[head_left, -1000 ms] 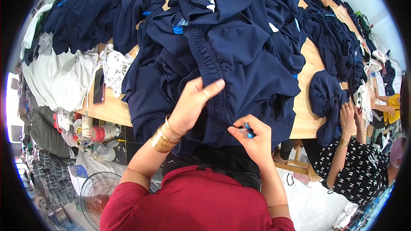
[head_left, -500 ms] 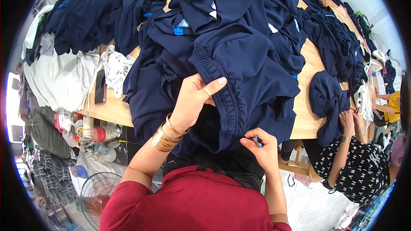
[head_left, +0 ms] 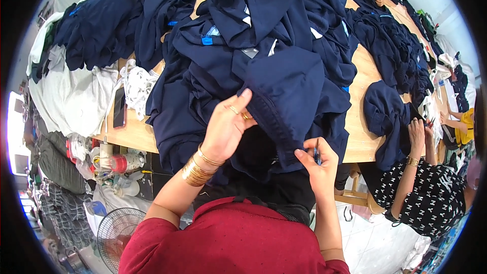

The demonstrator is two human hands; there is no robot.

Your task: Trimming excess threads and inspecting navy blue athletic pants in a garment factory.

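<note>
A navy garment with an elastic waistband (head_left: pixel 271 114) is held up over the near edge of a heaped pile. At the left end of that band, my left hand (head_left: pixel 223 129) grips the fabric between thumb and fingers. My right hand (head_left: pixel 320 165) pinches the band's lower right end. Tucked in the same hand is a small blue tool (head_left: pixel 317 156); too little of it shows to tell its kind. Between my hands the band is pulled fairly flat and straight. Behind it lies the large pile of navy garments (head_left: pixel 198 56), with white and bright blue tags showing.
The wooden table (head_left: pixel 366 137) bears more navy garments (head_left: pixel 101 25) at the left, a white cloth (head_left: pixel 76 91), white strips (head_left: pixel 138 89) and a phone (head_left: pixel 119 107). A co-worker (head_left: pixel 426 190) handles navy fabric at the right. A fan (head_left: pixel 119 236) stands low at the left.
The gathered waistband is now stretched smoother. My right hand has moved up and slightly right with the band's end; my left hand remains on the other end.
</note>
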